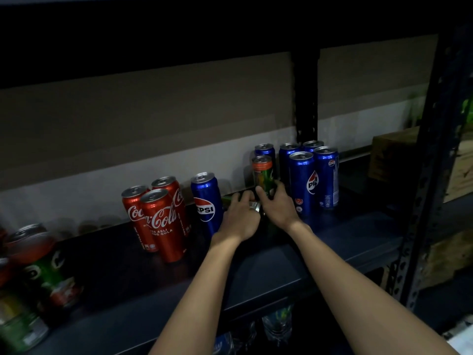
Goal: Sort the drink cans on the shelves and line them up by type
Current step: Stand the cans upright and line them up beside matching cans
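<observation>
Both hands are deep in the middle of the dark shelf point(332, 242). The right hand point(277, 204) has its fingers curled round the lower body of an upright green can point(262, 171) with an orange band at the top. The left hand point(239, 217) grips a second can point(256, 206) lying low between the hands — only its silver end shows, type unreadable.

Judgement: the green ones are being pulled out of the blue group. To do it well, lift the green can straight up before moving sideways, since it stands just beside the blue Pepsi cluster point(309, 175) and a swipe could topple those tall slim cans. Keep the grip low but firm.

Shelf contents: three red Coca-Cola cans point(160, 216) grouped left of centre, a lone Pepsi can point(207, 201) just beside the left hand, five or so Pepsi cans bunched at the right. Blurred green cans point(30, 298) at the far left — likely the target group. A lower shelf holds bottles point(277, 326), dim.
</observation>
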